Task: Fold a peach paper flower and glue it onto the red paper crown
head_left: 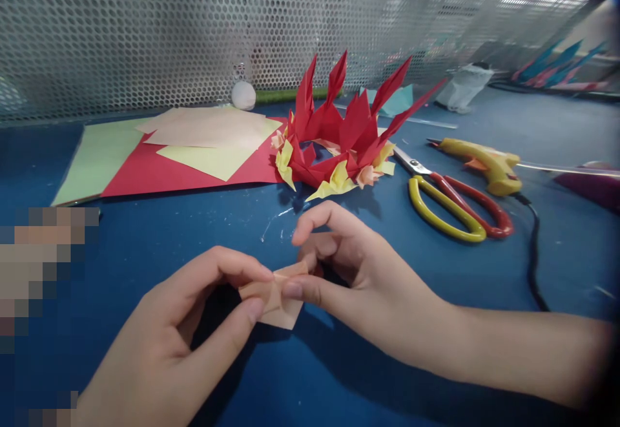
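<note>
A small piece of folded peach paper (283, 314) is held low over the blue table, between both hands. My left hand (184, 330) pinches its left side with thumb and index finger. From the right, the thumb of my right hand (358, 265) presses on the paper, with fingers behind it; that index finger is raised and curled. Creases run across the paper's middle. Just beyond my hands stands a red folded-paper crown (349, 130) with tall points, its base ringed by yellow and peach paper flowers (339, 178).
Red, green, yellow and peach paper sheets (198, 130) lie at the back left. Right of the crown are scissors (445, 201) with yellow and red handles and a yellow glue gun (484, 156) with a black cord. A perforated metal panel (169, 33) borders the table's back.
</note>
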Motion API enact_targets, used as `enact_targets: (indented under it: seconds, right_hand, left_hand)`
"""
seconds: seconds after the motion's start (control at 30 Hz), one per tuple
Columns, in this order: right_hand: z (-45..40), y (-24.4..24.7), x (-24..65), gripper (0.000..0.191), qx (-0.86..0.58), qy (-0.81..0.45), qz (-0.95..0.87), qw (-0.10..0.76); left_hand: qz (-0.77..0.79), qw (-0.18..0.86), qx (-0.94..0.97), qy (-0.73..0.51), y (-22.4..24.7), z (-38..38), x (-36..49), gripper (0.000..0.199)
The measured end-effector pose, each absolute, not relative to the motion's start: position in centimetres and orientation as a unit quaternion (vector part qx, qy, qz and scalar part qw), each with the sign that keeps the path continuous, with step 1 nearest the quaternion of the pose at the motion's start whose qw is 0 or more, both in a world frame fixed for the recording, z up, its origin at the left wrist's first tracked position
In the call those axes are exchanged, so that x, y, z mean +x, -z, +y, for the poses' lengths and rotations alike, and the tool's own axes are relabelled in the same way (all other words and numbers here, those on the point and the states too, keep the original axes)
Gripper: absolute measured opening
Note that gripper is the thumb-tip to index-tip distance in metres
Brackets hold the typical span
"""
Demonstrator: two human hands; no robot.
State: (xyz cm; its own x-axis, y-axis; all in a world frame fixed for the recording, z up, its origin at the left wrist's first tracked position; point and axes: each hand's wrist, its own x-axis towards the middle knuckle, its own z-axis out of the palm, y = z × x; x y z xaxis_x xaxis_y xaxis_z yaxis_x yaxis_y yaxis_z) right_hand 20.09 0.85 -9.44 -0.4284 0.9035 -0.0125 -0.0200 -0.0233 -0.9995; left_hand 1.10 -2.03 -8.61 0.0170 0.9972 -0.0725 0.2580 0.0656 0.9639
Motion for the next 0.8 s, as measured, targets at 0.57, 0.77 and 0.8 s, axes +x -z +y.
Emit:
enact_targets:
  seconds: [0.57,0.77,0.8]
  right_hand:
    - [1.05,9.75,20.59,0.012,-0.307,-0.42,-0.745,0.418]
    - [1.11,9.67,20.92,0.013,-0.258,-0.319,-0.819,0.401]
    - [1.1,9.71,20.93,0.012,-0.254,-0.308,-0.825,0.4]
  left_hand:
    - [0.522,0.435,0.623,-0.386,8.89,-1.67,0.72,0.025]
    - [0.526,0.414,0.62,-0.409,9.03,-1.97,0.63,0.028]
    - [0.533,0.415,0.613,-0.409,8.97,-2.06,0.78,0.027]
